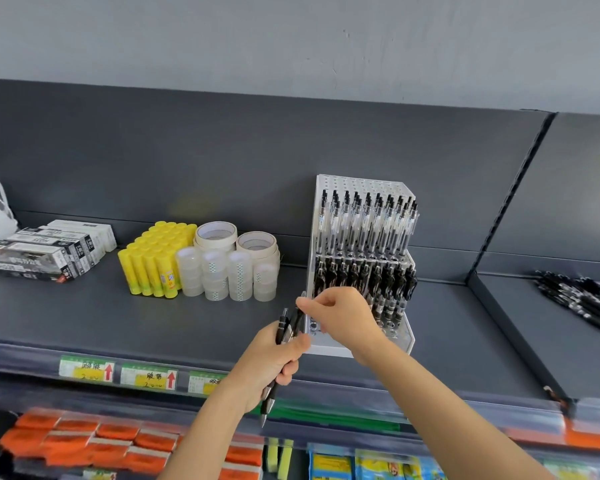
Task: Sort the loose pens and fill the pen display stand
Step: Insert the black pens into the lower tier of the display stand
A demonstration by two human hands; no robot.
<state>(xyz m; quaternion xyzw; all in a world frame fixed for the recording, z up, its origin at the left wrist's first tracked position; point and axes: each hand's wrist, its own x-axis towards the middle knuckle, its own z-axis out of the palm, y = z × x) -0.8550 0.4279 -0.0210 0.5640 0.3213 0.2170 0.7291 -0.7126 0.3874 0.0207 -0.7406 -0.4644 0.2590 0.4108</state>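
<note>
While bundle of black click pens is kept gripped in left hand, tips down, as ready supply, one pen pinched at its top by right hand fingers, seemingly being drawn out for front row. White perforated tiered plastic pen stand set mid dark grey metal shelf, near front edge; upper tiers filled, front holes partly bare. More loose black pens heaped on neighbouring shelf at right.
</note>
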